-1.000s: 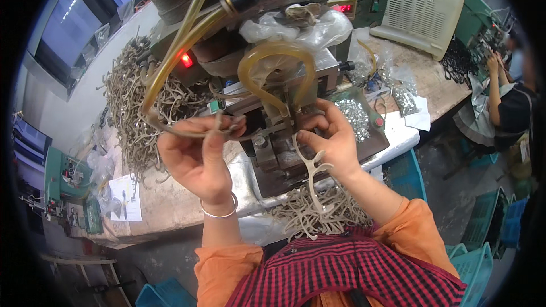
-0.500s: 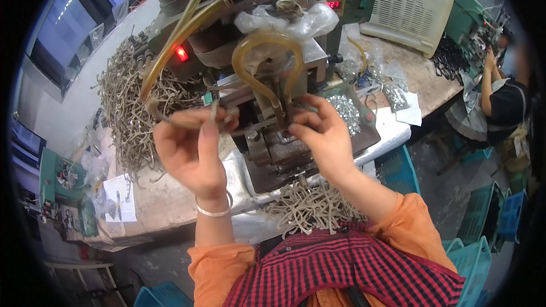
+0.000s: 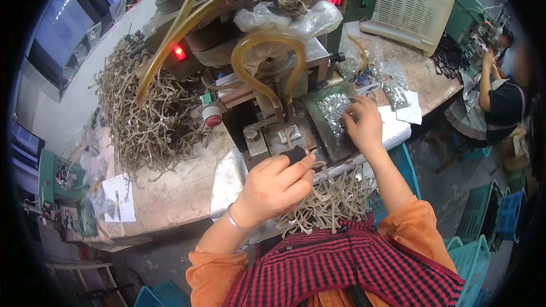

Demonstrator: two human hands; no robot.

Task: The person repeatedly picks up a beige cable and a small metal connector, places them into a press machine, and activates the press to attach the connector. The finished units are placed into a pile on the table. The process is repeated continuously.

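Observation:
My left hand (image 3: 278, 185) is closed on a bent grey-tan metal piece (image 3: 289, 135), one end of which lies on the small metal block of the press (image 3: 253, 136). A black cover or pad shows at its fingertips; I cannot tell which. Over the dark tray (image 3: 340, 150) to the right, my right hand (image 3: 367, 126) has its fingers curled at the edge of a heap of small shiny silver parts (image 3: 330, 109). What its fingertips hold, if anything, is too small to make out.
Bent pieces lie in a big pile (image 3: 151, 113) at the left and a smaller pile (image 3: 327, 202) before me. A looped yellow hose (image 3: 268, 37) hangs over the press. Beside it sits a red push button (image 3: 212, 118). A co-worker (image 3: 506, 99) is at the far right.
My left hand has come right and down from the press's left side to its front, with a bent piece at the block. My right hand has left the block for the tray of silver parts.

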